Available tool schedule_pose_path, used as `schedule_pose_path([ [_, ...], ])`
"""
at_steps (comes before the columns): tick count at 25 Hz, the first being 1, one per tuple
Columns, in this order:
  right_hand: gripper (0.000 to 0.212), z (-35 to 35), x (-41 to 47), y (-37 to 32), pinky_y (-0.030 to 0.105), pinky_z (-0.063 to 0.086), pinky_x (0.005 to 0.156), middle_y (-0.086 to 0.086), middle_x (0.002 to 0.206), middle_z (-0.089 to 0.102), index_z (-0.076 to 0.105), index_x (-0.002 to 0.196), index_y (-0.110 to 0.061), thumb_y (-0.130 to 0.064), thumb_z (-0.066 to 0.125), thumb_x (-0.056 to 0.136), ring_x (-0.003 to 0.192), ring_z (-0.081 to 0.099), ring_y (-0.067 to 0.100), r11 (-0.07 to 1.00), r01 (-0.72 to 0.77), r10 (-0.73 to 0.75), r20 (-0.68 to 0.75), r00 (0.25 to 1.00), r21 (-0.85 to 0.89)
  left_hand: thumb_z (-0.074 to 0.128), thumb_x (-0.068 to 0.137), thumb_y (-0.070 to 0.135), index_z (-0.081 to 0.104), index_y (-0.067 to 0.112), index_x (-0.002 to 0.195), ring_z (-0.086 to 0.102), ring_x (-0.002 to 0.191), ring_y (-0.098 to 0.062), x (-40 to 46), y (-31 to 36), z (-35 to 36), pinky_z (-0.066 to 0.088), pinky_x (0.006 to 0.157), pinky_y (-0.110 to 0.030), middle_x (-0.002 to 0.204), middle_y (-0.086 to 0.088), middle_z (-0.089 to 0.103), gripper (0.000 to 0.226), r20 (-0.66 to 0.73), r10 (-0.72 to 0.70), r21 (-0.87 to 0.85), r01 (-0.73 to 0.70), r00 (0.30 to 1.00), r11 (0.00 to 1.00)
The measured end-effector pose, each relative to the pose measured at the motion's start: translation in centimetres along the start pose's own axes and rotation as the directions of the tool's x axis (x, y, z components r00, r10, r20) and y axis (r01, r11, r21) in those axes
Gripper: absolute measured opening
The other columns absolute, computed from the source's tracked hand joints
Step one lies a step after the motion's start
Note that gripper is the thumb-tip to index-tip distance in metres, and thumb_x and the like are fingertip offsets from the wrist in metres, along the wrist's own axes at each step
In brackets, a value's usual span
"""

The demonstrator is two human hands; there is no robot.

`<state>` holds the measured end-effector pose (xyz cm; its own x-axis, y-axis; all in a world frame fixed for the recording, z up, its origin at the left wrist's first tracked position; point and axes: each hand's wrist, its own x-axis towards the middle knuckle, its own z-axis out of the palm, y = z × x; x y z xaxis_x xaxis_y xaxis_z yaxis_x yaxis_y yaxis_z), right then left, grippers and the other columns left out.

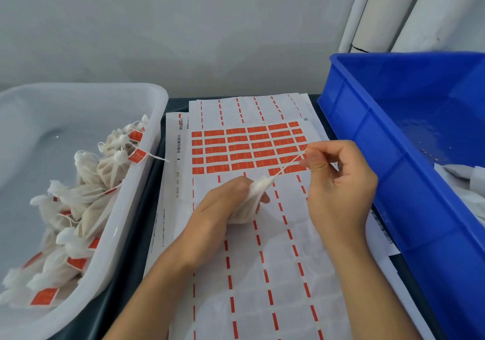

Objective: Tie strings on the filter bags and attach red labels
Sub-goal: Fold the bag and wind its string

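Gripping one filter bag [248,203], two hands [217,208] [338,182].

Plain pale grey wall [157,24]; white pipes [388,11] in the right corner; dark tabletop [136,234].

- A filter bag [249,203], white and gathered at the neck, is held above the label sheet [262,261], neck pointing up and right.
- Its string [288,163] runs taut from the neck, up and right.
- Red labels [241,148] fill five rows near the sheet's far end; nearer rows are peeled bare.
- Finished bags [78,208], tied and red-tagged, are heaped along the right wall of the white tub [147,140].
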<state>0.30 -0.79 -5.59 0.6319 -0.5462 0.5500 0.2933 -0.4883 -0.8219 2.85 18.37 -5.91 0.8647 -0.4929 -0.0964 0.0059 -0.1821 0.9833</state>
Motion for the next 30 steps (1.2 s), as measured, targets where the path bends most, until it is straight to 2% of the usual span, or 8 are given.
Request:
schedule_pose_path([
  [4,0.002,0.2,-0.1,0.0,0.029,0.062,0.085,-0.013,0.104,0.072,0.065,0.101,-0.031,-0.033,0.065,0.1,0.102,0.071,0.008,0.997,-0.067,0.066,0.019,0.998,0.029,0.05,0.102,0.04,0.07,0.011,0.103,0.068,0.104,-0.009,0.2,0.3,0.1,0.046,0.09,-0.023,0.1,0.011,0.075,0.035,0.053,0.071,0.011,-0.072,0.996,0.997],
  [10,0.005,0.3,-0.3,0.3,0.028,0.064,0.079,-0.018,0.104,0.071,0.066,0.1,-0.034,-0.037,0.066,0.097,0.095,0.072,0.006,0.993,-0.101,0.103,0.038,0.994,-0.053,0.051,0.099,0.046,0.068,0.016,0.087,0.068,0.086,-0.019,0.3,-0.4,-0.6,0.051,0.092,-0.036,0.087,-0.005,0.07,0.036,0.066,0.068,-0.051,-0.064,0.996,0.997],
  [13,0.007,0.7,-0.8,0.3,0.012,0.056,0.085,-0.028,0.105,0.067,0.066,0.1,-0.032,-0.035,0.069,0.095,0.1,0.069,-0.001,0.995,-0.05,0.068,0.202,0.977,-0.091,0.061,0.095,0.05,0.071,0.016,0.095,0.066,0.093,-0.027,0.5,-0.7,-1.0,0.054,0.099,-0.047,0.092,-0.01,0.067,0.035,-0.009,0.086,-0.378,-0.083,0.996,0.922],
  [16,0.008,1.2,-1.7,0.1,0.006,0.049,0.09,-0.014,0.105,0.069,0.069,0.101,-0.022,-0.022,0.074,0.095,0.1,0.065,0.003,0.968,0.197,-0.121,0.397,0.91,-0.155,0.061,0.097,0.051,0.072,0.025,0.118,0.067,0.106,-0.022,0.9,-0.3,-1.2,0.055,0.096,-0.04,0.107,-0.005,0.069,0.035,-0.063,0.086,-0.617,-0.106,0.994,0.78],
  [19,0.007,2.0,-2.4,-0.2,0.016,0.052,0.094,-0.002,0.102,0.068,0.07,0.099,-0.013,-0.018,0.073,0.095,0.098,0.061,0.01,0.901,0.419,-0.313,0.498,0.809,-0.115,0.061,0.098,0.053,0.071,0.03,0.129,0.066,0.125,-0.025,1.1,-0.3,-0.6,0.054,0.104,-0.047,0.132,-0.006,0.07,0.04,-0.139,0.055,-0.509,-0.119,0.989,0.853],
  [24,0.013,2.1,-2.3,-0.8,0.015,0.049,0.095,0.005,0.101,0.069,0.071,0.099,-0.006,-0.018,0.065,0.1,0.1,0.06,0.012,0.875,0.48,-0.428,0.369,0.825,-0.057,0.057,0.105,0.042,0.075,0.019,0.096,0.066,0.077,-0.017,0.7,-0.3,0.8,0.057,0.074,-0.027,0.083,-0.004,0.07,0.03,-0.128,0.184,-0.086,-0.196,0.974,0.977],
  [27,0.007,1.8,-2.1,-1.0,0.009,0.05,0.089,-0.008,0.103,0.069,0.068,0.103,-0.015,-0.019,0.063,0.1,0.101,0.063,0.006,0.96,0.28,-0.247,0.391,0.887,-0.028,0.058,0.095,0.043,0.071,0.026,0.089,0.058,0.072,-0.029,0.4,-0.2,0.9,0.05,0.066,-0.03,0.079,-0.006,0.064,0.021,-0.033,0.187,0.023,-0.186,0.982,0.982],
  [30,0.005,1.7,-2.1,-1.0,0.007,0.052,0.082,-0.023,0.095,0.066,0.066,0.104,-0.025,-0.023,0.064,0.099,0.1,0.065,0.0,0.998,0.055,-0.055,0.453,0.89,0.014,0.062,0.096,0.041,0.072,0.028,0.091,0.062,0.07,-0.023,0.4,-0.2,1.1,0.052,0.061,-0.031,0.08,-0.004,0.067,0.017,-0.109,0.156,0.108,-0.145,0.982,0.984],
])
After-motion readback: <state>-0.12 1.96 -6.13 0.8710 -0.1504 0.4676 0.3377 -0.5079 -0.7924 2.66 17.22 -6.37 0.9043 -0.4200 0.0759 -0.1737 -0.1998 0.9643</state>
